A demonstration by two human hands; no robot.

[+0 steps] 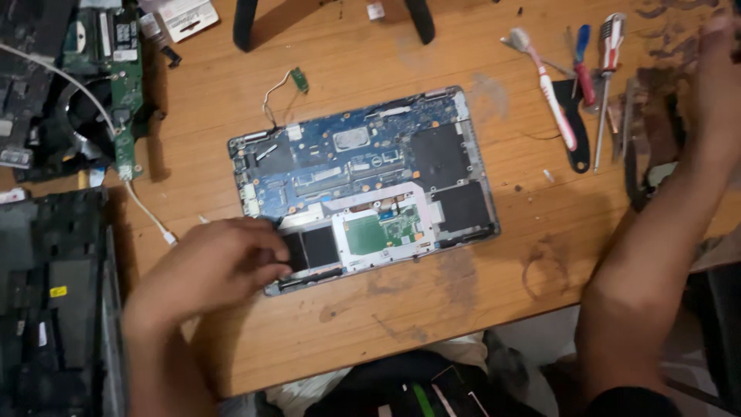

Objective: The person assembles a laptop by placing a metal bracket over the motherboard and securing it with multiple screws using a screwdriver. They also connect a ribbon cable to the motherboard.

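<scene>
Item one: opened laptop base (363, 189), bottom cover off, lying flat near the middle of the wooden tabletop (463, 309). I see its blue mainboard (340, 158) across the far half, dark panels at the right end, and a green board in the silver frame on the near side.

Item two: my left hand (212, 262), resting on the near left corner of the laptop base. Its fingers (266, 251) are curled and pressed down on a dark strip there; I cannot tell whether they actually pinch anything.

Item three: my right hand (718, 73), raised at the far right edge of the view, blurred. I cannot tell how its fingers stand or whether they hold anything.

Item four: tools, right of the laptop base and apart from it. A pink-and-white toothbrush (552, 93), a blue-and-red handled tool (584, 66), a red-and-white screwdriver (607, 77).

Item five: a small green board on thin wires (297, 79), just beyond the base's far left corner.

Item six: a stripped circuit board with a fan (93, 100) at far left, a white cable (147, 212) trailing from it toward my left hand.

Item seven: a black laptop shell (54, 301) at the near left edge.
</scene>
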